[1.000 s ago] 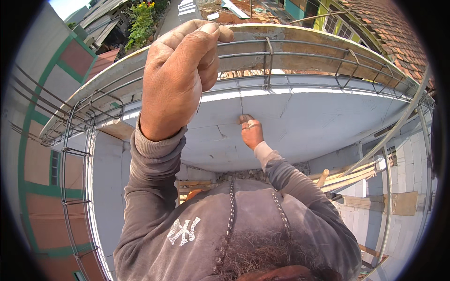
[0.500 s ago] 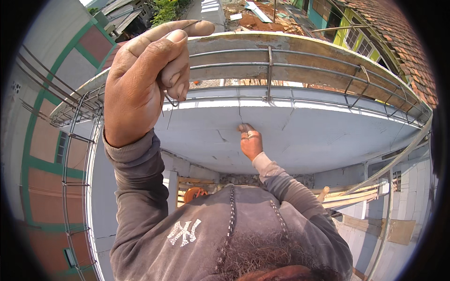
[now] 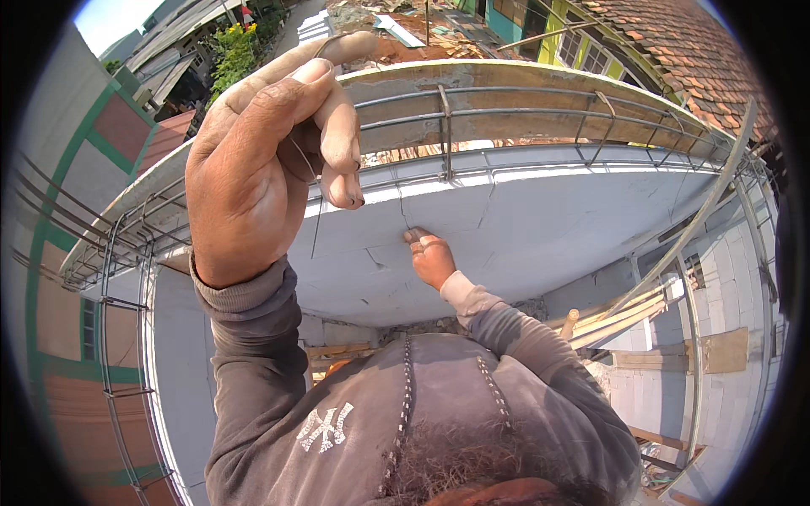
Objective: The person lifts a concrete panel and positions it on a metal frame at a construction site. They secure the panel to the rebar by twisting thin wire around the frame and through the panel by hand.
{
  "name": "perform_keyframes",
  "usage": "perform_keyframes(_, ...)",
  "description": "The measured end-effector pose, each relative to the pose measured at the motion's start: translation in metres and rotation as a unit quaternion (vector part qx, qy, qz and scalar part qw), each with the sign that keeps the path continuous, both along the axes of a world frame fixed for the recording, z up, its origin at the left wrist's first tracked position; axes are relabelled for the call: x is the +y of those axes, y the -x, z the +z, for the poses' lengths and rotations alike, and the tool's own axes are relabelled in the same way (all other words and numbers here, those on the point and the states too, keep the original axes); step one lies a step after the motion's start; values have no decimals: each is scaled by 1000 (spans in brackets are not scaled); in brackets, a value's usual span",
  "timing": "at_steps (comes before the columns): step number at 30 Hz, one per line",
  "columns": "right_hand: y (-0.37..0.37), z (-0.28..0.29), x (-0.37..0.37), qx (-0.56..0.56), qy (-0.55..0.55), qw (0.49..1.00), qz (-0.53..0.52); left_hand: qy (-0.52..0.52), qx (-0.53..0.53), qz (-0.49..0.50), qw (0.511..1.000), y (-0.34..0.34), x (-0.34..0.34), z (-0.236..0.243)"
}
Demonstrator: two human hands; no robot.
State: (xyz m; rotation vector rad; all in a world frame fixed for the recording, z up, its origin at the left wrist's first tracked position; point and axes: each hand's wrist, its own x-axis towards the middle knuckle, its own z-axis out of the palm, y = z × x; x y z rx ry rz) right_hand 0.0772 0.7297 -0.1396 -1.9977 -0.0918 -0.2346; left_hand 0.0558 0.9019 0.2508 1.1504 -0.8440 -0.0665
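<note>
My left hand (image 3: pixel 253 160) is raised large in the upper left, in front of the rebar cage (image 3: pixel 506 114), fingers curled and pinched on a thin wire (image 3: pixel 342 40), with strands hanging below. My right hand (image 3: pixel 430 259) is lower and farther, fingers pinched against the face of a pale block wall (image 3: pixel 523 228), where a thin dark vertical line ends; whether it is wire or a crack, and what the fingertips hold, I cannot make out. The cage runs along the top of the blocks, with a board (image 3: pixel 548 83) behind it.
An upright rebar cage (image 3: pixel 110 337) stands at the left, beside a green-trimmed building (image 3: pixel 59 320). A long pole (image 3: pixel 700 215) slants at the right over timber lengths (image 3: pixel 624 316). Beyond are a tiled roof (image 3: pixel 675 42), plants and rubble.
My left hand has moved leftward over the last second, its lower fingers now hanging looser. My right hand stays pinched at the wall, a little lower and further left in the picture.
</note>
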Motion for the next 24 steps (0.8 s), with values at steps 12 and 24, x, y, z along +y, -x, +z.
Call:
perform_keyframes(12, 30, 67, 12, 92, 66, 993, -37, -3, 109, -104, 989, 4, -11, -29)
perform_keyframes(24, 26, 34, 13, 59, 107, 991, -50, -60, 135, -110, 983, 19, -19, -77)
